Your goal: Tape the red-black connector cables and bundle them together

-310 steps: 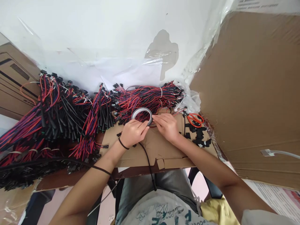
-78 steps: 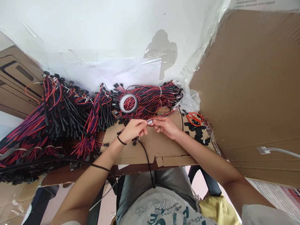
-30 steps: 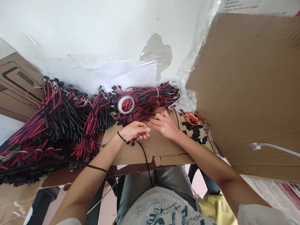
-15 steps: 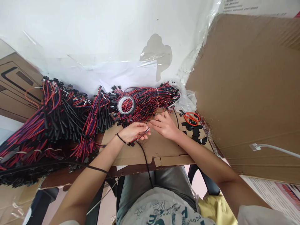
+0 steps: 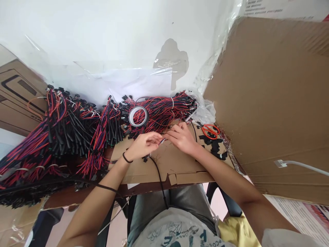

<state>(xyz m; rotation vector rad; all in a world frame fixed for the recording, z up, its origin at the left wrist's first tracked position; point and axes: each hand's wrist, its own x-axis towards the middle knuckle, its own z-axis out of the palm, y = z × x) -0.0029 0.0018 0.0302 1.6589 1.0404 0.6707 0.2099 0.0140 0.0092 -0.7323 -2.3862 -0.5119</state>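
So, a small white piece [image 5: 161, 141] sits between the hands over the cardboard sheet [image 5: 144, 173], by the curled fingers of the left hand [image 5: 142, 146]; the right hand [image 5: 182, 139] is bunched narrow, and I can't tell which grips it. Just behind, a tape roll [image 5: 147, 118] rests on bundled wires [image 5: 164, 104]; scissors [image 5: 211, 131] lie rightward, before a tall carton [image 5: 269, 103]. Nearer, a black cable [image 5: 160, 176] crosses the table edge [image 5: 146, 188]

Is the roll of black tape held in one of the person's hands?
No, the roll of black tape rests on the bundle of red and dark wires, apart from both the left hand and right hand.
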